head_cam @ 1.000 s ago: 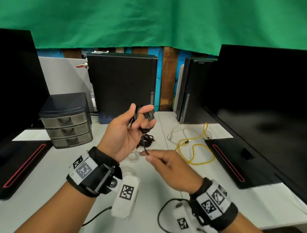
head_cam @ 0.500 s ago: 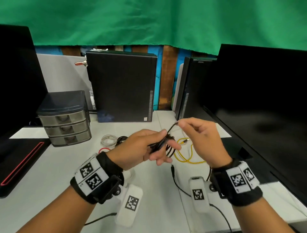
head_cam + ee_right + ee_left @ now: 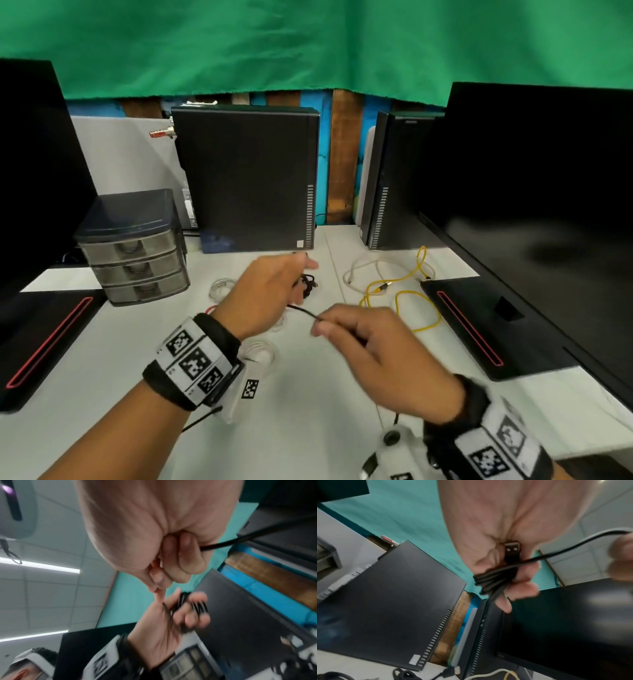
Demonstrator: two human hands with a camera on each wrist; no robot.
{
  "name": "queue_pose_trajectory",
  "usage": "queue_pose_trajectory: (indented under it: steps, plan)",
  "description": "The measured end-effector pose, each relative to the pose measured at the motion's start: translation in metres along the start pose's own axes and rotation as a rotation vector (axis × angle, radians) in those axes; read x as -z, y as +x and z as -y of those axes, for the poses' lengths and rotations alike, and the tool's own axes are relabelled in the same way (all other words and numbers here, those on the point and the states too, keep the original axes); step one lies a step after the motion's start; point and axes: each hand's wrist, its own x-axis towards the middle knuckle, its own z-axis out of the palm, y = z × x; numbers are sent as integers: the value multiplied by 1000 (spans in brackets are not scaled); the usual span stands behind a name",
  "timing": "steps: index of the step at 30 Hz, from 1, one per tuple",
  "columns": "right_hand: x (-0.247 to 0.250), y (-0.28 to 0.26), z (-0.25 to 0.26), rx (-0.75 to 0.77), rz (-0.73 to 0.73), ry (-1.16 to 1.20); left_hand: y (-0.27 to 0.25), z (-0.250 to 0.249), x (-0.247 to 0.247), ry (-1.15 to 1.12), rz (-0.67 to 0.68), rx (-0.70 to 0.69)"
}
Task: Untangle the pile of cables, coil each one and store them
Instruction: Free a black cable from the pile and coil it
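Desk (image 3: 144, 394): black cable (image 3: 496, 580) half-hidden by hands.

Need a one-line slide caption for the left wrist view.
Left hand grips black USB cable coils; right hand pinches its free end.

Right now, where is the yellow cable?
In the head view the yellow cable lies loose on the white desk, right of both hands, beside a white cable and the right monitor's base.
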Motion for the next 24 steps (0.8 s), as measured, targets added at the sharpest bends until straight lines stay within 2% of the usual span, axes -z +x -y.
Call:
queue_pose_trajectory:
  steps: [2, 4, 7, 9, 10, 14, 16, 19, 21, 24]
  plan:
    - [23, 6, -2, 17, -96, -3, -8, -5, -7, 19, 228, 43]
    - [41, 12, -11, 9, -173, -4, -15, -18, -17, -95, 410, 86]
    - [49, 16, -30, -26, -250, 83, -20, -36, -21, -461, 528, 127]
    - [41, 12, -38, -46, -254, 165, -19, -41, -17, -679, 514, 114]
    - [34, 9, -41, -64, -224, 172, -19, -44, -16, -764, 466, 95]
    - [-1, -10, -44, -215, 34, 125, -12, -48, -16, -964, 63, 115]
    - [-13, -15, -32, -150, 157, 13, -8, -35, -20, -795, -61, 103]
    - [-10, -16, -11, -3, 216, -273, -8, -8, -30, -219, -106, -25]
    - [-2, -16, -4, 83, 130, -450, -11, 2, -36, 1, -21, -27]
    - [12, -16, -1, 176, -74, -456, -17, -2, -42, -79, 224, 74]
